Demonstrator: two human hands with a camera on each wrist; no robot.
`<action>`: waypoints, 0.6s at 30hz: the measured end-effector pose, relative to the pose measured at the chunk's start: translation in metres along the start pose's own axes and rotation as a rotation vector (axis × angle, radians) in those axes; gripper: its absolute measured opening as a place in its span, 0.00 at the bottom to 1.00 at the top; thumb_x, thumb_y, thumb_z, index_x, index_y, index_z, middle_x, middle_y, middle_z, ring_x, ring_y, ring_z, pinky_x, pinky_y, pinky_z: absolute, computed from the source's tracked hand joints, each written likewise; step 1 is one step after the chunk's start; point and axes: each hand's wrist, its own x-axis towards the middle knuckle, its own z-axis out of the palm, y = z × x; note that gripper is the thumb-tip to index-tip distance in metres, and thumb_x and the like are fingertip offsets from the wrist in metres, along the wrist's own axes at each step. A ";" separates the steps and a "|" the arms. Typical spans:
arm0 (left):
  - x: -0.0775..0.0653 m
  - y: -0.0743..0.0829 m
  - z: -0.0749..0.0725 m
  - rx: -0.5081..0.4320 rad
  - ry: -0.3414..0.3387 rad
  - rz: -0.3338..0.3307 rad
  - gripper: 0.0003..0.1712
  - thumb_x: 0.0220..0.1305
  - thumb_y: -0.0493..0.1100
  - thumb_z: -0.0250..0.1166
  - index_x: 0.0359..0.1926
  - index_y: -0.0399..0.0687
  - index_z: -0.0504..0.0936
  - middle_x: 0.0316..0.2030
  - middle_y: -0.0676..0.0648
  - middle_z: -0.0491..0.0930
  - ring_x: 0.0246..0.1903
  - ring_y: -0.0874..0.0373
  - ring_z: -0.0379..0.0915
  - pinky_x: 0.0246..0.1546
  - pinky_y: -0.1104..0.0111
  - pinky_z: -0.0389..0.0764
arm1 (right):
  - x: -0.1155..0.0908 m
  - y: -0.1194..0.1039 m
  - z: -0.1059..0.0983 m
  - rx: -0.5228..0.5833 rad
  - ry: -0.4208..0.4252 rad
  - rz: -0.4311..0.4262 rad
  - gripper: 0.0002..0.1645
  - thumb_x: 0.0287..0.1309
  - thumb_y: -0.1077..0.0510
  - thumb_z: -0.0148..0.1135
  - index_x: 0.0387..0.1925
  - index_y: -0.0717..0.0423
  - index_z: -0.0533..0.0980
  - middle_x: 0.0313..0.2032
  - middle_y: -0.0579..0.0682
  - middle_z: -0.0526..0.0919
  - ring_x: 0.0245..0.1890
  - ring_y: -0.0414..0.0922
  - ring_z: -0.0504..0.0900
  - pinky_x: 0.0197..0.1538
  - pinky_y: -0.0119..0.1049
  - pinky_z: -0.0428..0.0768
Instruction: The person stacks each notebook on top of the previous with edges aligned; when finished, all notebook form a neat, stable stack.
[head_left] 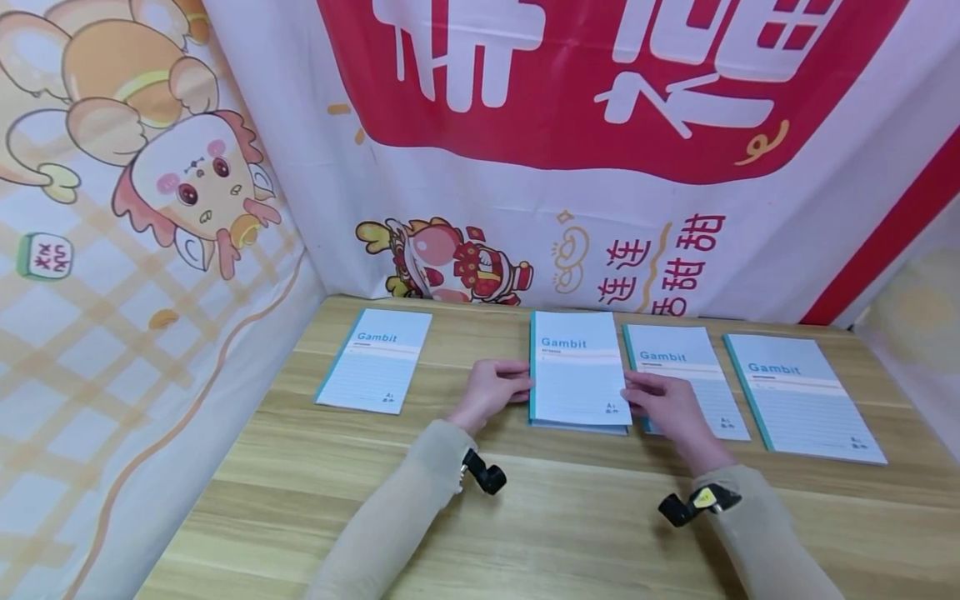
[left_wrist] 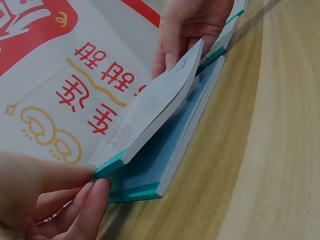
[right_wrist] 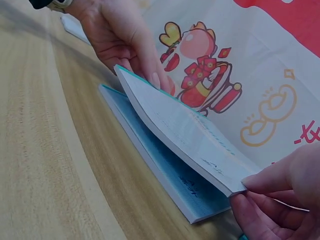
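Observation:
A white Gambit notebook (head_left: 581,379) with a teal spine is held slightly raised and tilted at the back middle of the table. My left hand (head_left: 491,390) pinches its spine edge between thumb and fingers. On the opposite edge, the thumb and fingers of my right hand (head_left: 670,408) pinch the cover and pages. Directly beneath lies a second notebook (right_wrist: 167,172), mostly hidden in the head view; both wrist views show a wedge-shaped gap between the two. Close behind my right hand is another Gambit notebook (head_left: 678,354), partly covered by that hand.
One notebook (head_left: 375,360) lies alone at the left, and another (head_left: 810,396) at the far right. All rest on a wooden table (head_left: 555,533). A printed cloth (head_left: 465,192) hangs right behind the table's back edge, and another (head_left: 247,367) borders the left side.

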 end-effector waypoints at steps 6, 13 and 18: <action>0.000 -0.002 0.003 0.107 0.035 0.012 0.16 0.62 0.31 0.73 0.52 0.37 0.86 0.44 0.43 0.87 0.36 0.57 0.86 0.36 0.70 0.86 | -0.001 0.002 0.002 -0.032 -0.008 -0.017 0.28 0.74 0.52 0.60 0.70 0.56 0.70 0.62 0.61 0.78 0.58 0.53 0.80 0.59 0.47 0.80; 0.000 -0.002 0.003 0.187 0.050 0.018 0.15 0.62 0.32 0.73 0.51 0.38 0.87 0.40 0.45 0.87 0.34 0.58 0.85 0.36 0.70 0.86 | -0.001 0.002 0.004 -0.066 -0.011 0.002 0.30 0.74 0.49 0.60 0.71 0.54 0.70 0.63 0.60 0.77 0.58 0.53 0.80 0.61 0.49 0.79; -0.001 -0.002 0.003 0.220 0.043 0.021 0.15 0.62 0.33 0.73 0.51 0.40 0.88 0.37 0.48 0.87 0.34 0.59 0.85 0.36 0.70 0.86 | 0.000 0.002 0.005 -0.128 0.003 -0.006 0.33 0.70 0.46 0.64 0.71 0.53 0.70 0.61 0.58 0.78 0.58 0.53 0.79 0.61 0.51 0.77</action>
